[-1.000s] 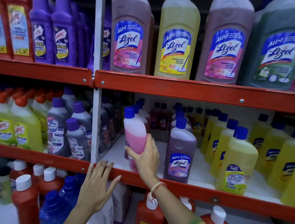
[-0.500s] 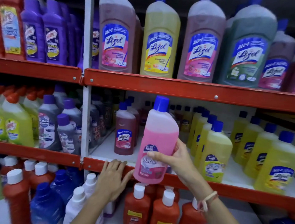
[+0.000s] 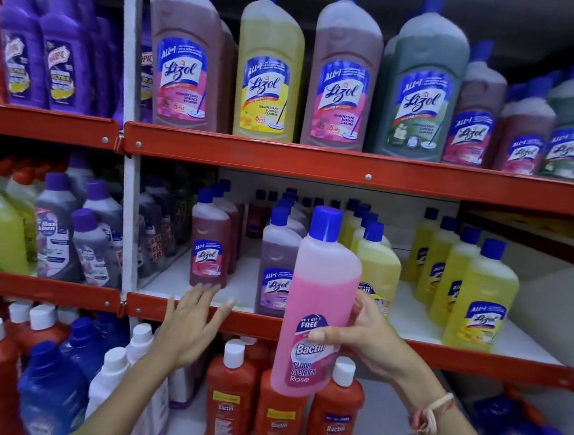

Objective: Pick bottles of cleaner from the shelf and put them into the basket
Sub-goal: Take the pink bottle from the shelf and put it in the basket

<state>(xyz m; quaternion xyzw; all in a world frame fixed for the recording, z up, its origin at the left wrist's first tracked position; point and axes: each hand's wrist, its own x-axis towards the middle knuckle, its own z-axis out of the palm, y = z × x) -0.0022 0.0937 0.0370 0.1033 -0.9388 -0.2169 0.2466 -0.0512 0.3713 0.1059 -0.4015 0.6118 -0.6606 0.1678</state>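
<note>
My right hand [image 3: 368, 340] grips a pink Bactin rose floor cleaner bottle [image 3: 321, 288] with a blue cap, held upright in front of the middle shelf's red edge [image 3: 263, 322]. My left hand [image 3: 191, 326] rests flat with spread fingers on that red edge, just below a dark pink Lizol bottle [image 3: 209, 249]. A purple Lizol bottle [image 3: 276, 271] stands behind the held bottle. No basket is in view.
Large Lizol bottles [image 3: 269, 75] fill the top shelf. Yellow Lizol bottles [image 3: 478, 294] stand at the right of the middle shelf, Harpic and Max Kleen bottles [image 3: 54, 230] at its left. Red Bactin bottles [image 3: 230, 395] and blue and white bottles crowd the bottom shelf.
My right hand has lifted the pink bottle off the middle shelf and drawn it out toward me, lower and to the right. My left hand has stayed on the shelf edge.
</note>
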